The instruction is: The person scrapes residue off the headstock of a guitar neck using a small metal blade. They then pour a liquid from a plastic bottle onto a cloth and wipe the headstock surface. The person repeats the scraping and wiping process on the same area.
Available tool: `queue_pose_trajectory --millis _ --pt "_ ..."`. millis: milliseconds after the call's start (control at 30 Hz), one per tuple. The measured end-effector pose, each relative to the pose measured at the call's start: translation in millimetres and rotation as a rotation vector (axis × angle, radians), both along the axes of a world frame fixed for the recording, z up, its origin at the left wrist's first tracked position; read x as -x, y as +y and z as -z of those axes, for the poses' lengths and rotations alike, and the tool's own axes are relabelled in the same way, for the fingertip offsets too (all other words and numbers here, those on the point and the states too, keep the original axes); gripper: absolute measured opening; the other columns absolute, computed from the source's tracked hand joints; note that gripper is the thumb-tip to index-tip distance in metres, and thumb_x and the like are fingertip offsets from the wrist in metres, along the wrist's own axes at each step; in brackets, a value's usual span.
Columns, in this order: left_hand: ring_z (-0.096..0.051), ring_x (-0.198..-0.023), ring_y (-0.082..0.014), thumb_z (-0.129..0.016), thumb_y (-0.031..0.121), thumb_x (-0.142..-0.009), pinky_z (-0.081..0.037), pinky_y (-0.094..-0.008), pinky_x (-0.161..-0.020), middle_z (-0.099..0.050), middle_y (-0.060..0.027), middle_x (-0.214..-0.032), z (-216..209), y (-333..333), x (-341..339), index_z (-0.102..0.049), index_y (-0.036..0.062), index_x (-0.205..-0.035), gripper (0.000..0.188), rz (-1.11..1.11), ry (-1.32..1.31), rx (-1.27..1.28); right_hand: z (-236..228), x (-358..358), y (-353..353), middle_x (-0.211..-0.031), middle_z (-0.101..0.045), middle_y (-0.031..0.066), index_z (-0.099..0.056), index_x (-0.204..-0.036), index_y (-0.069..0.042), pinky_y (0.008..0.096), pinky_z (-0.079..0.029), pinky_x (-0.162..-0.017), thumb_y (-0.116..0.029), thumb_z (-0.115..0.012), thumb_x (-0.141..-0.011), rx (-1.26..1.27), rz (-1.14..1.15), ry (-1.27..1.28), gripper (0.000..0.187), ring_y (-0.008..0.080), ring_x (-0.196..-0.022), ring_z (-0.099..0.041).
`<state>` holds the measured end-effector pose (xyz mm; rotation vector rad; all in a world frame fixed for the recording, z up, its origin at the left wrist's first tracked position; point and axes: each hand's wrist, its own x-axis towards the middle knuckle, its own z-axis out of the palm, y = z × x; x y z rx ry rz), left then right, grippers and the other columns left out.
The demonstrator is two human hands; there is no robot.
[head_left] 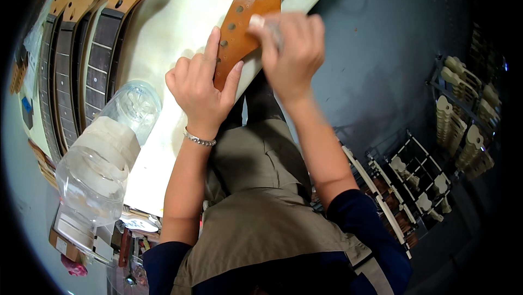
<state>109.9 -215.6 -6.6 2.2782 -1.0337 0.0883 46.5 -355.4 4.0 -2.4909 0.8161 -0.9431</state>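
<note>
An orange-brown guitar neck (251, 4) lies face down on the pale bench top, its headstock toward me and its shaft running off at the top. A row of several round holes follows the left side of the headstock. My left hand (197, 85) grips the headstock's near end, index finger along the left edge and thumb on the right. Above the headstock's right edge, my right hand (297, 44) is closed on a small pale wad (257, 22). Motion blurs this hand, and its fingers hide most of the wad, so I cannot tell its material.
Several guitar necks (101, 50) with dark fretboards stand side by side at the left of the bench (180, 1). Near them is a clear plastic bottle (90, 178) with a pale wrap. Racks holding cream-coloured guitar parts (445, 115) stand on the right, beyond the grey-blue floor (370, 72).
</note>
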Motion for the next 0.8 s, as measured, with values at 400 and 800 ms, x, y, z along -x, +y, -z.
queue_pose_trajectory --millis 400,800 --pt "-0.046 -0.069 -0.0170 -0.073 0.038 -0.084 -0.029 -0.0326 -0.071 -0.059 0.0029 -0.077 -2.4 -3.3 -0.3 -0.059 0.0115 -0.139 0.063 -0.001 0.018 -0.032 2.9 -9.1 -15.0 -0.081 -0.063 -0.0001 -0.067 -0.078 -0.012 0.0375 -0.042 -0.066 -0.022 -0.080 -0.075 -0.005 0.032 -0.001 0.016 0.0265 -0.075 -0.053" --pt "-0.045 -0.068 -0.0158 -0.073 0.038 -0.084 -0.027 -0.0326 -0.070 -0.058 0.0056 -0.075 0.4 -1.7 -3.2 -0.059 0.0129 -0.140 0.063 -0.002 -0.006 -0.003 5.5 -5.7 -15.6 -0.082 -0.064 0.0006 -0.067 -0.078 -0.014 0.0388 -0.043 -0.068 -0.025 -0.080 -0.074 -0.041 0.032 -0.013 0.017 0.0275 -0.077 -0.054"
